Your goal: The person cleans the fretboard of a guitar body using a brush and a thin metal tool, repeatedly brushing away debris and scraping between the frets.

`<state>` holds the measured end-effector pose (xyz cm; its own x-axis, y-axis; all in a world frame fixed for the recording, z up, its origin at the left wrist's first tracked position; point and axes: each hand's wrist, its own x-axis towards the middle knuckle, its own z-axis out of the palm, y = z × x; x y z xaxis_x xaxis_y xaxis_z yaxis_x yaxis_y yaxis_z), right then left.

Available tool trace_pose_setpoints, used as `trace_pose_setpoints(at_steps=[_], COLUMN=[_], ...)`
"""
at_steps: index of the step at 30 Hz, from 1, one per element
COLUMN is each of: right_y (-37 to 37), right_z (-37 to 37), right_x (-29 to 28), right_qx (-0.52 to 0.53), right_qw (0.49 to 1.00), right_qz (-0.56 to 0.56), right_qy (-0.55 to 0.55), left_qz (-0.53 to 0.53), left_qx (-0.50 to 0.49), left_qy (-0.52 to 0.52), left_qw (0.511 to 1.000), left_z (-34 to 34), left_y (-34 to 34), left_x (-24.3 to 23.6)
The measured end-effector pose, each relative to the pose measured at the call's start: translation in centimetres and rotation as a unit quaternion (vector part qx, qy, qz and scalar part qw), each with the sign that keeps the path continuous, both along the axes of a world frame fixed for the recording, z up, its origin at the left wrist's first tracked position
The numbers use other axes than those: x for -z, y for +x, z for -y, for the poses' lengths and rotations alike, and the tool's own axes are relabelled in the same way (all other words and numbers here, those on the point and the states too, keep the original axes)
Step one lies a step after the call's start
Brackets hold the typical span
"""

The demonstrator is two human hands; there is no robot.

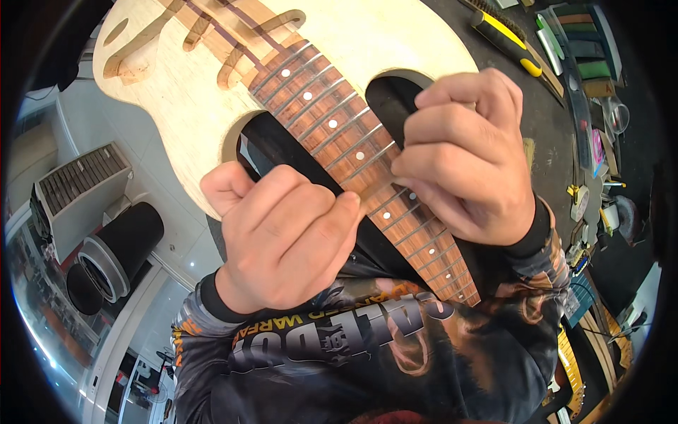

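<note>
An unpainted, pale wooden electric guitar body (176, 78) lies in front of me, its routed slots bare. Its neck, a brown fretboard (321, 109) with metal frets and white dot inlays, runs down toward my torso. Across the fretboard stretches a narrow tan strip (376, 196), its material unclear. My left hand (282, 237) is closed, thumb and forefinger pinching the strip's left end at the neck's edge. The other end is pinched by my right hand (470, 159), its fingers curled over the far edge of the neck. The fingers partly hide the strip's ends.
On the dark workbench (547, 141) to the right lie a yellow-and-black tool (505, 35), a green pen (549, 35) and several small tools. A yellowish guitar neck (571, 367) is at lower right. Left on the floor stand a black cylinder (134, 233) and a slatted grey box (81, 180).
</note>
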<state>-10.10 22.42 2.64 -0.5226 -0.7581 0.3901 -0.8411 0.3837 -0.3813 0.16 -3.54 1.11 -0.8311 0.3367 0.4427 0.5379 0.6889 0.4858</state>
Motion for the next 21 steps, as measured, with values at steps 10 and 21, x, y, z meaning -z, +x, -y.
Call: trace_pose_setpoints(at_steps=[10, 21], right_y=[0.9, 0.6], right_z=[0.1, 1.3], right_x=[-0.2, 0.1], right_qx=[0.008, 0.015], right_qw=[1.000, 1.000], right_qz=[0.021, -0.004], right_qy=[0.009, 0.004], left_qz=[0.004, -0.040], left_qx=[0.024, -0.016], left_qy=[0.008, -0.032], left_qw=[1.000, 0.999], left_z=[0.6, 1.2], left_y=[0.1, 0.5], left_x=[0.2, 0.4])
